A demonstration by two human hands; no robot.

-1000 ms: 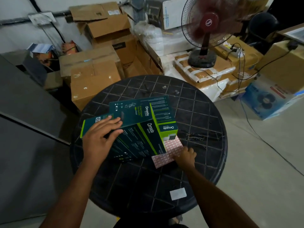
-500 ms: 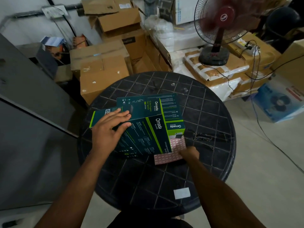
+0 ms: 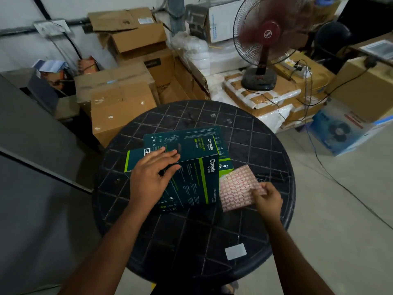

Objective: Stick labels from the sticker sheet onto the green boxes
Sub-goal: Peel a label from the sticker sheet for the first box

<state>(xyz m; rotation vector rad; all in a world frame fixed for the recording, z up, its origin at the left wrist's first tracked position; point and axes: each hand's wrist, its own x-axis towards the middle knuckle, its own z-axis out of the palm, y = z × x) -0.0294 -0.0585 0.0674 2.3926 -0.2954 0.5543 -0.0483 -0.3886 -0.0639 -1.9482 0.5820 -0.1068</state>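
Note:
Two dark green boxes lie on the round black table [image 3: 191,241]. The near green box [image 3: 195,184] overlaps the far green box [image 3: 191,139]. My left hand [image 3: 153,173] rests flat on the near box, fingers spread. A sticker sheet [image 3: 236,186] with a grid of red-bordered labels sits just right of the near box, its far edge lifted. My right hand [image 3: 266,198] pinches the sheet's near right corner.
A small white label [image 3: 235,251] lies near the table's front edge. Cardboard boxes [image 3: 119,103] stand behind the table at left. A running red fan [image 3: 265,39] sits on packages at right, its cables trailing across the floor.
My right hand has pulled the sticker sheet out from under the box and tilted it up. The left hand stayed on the near box.

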